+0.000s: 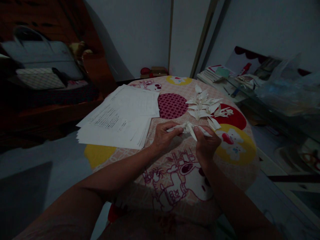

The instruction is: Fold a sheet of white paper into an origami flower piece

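Between my two hands is a white folded paper piece [188, 128], shaped like an origami figure with pointed ends. My left hand [163, 135] pinches its left end between thumb and fingers. My right hand [207, 141] grips its right end the same way. The paper is held above the round table, just in front of a cluster of similar folded paper figures [202, 103] lying on the cloth. To the left lies a thick stack of printed paper sheets [117, 116], slightly fanned out.
A patterned cloth [172, 196] with cartoon dogs covers the round table. At the right stands a glass-topped stand [265, 103] with papers and a plastic bag [287, 90]. On the left a wooden bench [93, 73] carries a light handbag [47, 56]. The room is dim.
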A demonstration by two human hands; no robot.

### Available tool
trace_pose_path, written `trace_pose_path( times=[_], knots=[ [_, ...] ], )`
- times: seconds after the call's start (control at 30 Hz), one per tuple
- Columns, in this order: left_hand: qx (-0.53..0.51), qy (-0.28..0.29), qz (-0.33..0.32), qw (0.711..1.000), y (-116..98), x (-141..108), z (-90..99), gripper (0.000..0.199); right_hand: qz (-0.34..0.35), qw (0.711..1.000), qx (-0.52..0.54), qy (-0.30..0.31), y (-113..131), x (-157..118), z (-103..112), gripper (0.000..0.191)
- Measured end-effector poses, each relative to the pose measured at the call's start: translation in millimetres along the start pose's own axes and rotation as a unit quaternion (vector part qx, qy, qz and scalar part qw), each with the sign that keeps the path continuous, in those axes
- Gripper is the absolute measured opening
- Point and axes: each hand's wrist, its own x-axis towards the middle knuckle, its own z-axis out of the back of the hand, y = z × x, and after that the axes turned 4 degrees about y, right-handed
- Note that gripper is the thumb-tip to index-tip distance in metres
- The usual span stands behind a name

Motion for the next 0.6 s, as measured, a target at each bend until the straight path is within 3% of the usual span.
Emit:
trace_pose_path(
  times=[0.3, 0.6],
  knots=[
    [0.027, -0.021, -0.043, 0.999, -0.1, 1.2, 3.0, 0.015, -0.001, 1.0, 0.005, -0.015, -2.5, 2.3, 1.0, 0.014],
    [-0.09, -0.017, 0.117, 0.989, 3.8, 4.9, 2.6, 0.027, -0.025, 1.0, 0.008, 0.009, -6.8, 5.3, 2.4, 0.018]
  ],
)
